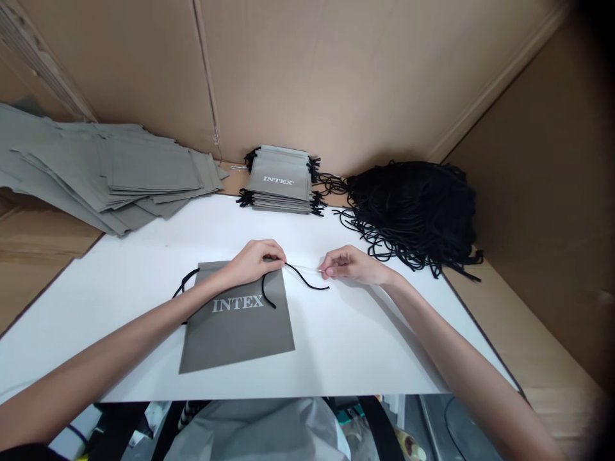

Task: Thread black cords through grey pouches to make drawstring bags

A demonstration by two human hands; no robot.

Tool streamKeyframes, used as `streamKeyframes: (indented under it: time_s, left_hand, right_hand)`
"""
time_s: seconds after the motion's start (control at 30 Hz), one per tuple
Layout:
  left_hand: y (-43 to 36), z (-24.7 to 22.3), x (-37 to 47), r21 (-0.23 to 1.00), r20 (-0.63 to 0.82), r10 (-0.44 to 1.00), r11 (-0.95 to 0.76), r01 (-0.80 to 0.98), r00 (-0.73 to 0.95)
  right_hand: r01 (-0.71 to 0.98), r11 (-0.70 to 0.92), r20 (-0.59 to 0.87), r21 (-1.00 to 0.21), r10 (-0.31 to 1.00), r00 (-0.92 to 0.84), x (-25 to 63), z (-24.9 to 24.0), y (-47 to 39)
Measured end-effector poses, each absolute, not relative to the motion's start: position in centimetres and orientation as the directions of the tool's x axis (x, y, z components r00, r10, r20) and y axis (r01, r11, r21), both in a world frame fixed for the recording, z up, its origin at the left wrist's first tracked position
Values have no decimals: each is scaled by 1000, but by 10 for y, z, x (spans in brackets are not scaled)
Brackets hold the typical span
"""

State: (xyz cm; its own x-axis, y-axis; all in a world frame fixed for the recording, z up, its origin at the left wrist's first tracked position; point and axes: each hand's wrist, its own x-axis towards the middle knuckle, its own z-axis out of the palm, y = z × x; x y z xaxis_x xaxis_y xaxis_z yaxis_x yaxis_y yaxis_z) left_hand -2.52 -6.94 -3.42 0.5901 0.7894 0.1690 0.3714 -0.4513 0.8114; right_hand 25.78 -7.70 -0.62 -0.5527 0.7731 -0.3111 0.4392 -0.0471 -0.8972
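Observation:
A flat grey bag (240, 333) printed INTEX lies on the white table, with black cord at its upper left corner. At its upper right corner, my left hand (262, 259) pinches a black cord (307, 282), whose two loose ends hang out on either side. To the right, my right hand (348, 264) has its fingers closed on the end of a thin, light wire-like tool (307, 268). This tool stretches across to the left fingertips.
Behind stands a stack of grey INTEX bags (281, 176) with black cord ends. Loose grey bags (148, 166) pile up at the left, and a heap of black cords (413, 205) lies at the right. Cardboard walls (327, 77) surround the table (365, 358).

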Motion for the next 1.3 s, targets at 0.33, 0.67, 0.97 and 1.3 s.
streamKeyframes:
  time_s: [0.33, 0.67, 0.97, 1.3]
  left_hand:
    - [-72, -10, -39, 803, 157, 827, -425, 417, 540]
    - [-84, 4, -53, 442, -1, 847, -477, 760, 532]
    - [-90, 2, -51, 444, 123, 855, -502, 742, 504]
    - [-111, 32, -53, 191, 428, 631, -763, 618, 647]
  right_hand:
    - [456, -21, -246, -890, 864, -440, 254, -2, -90]
    - [536, 55, -169, -842, 918, -360, 251, 5, -88]
    - [654, 146, -38, -742, 965, -259, 246, 18, -104]
    - [649, 124, -92, -750, 953, -289, 245, 55, -140]
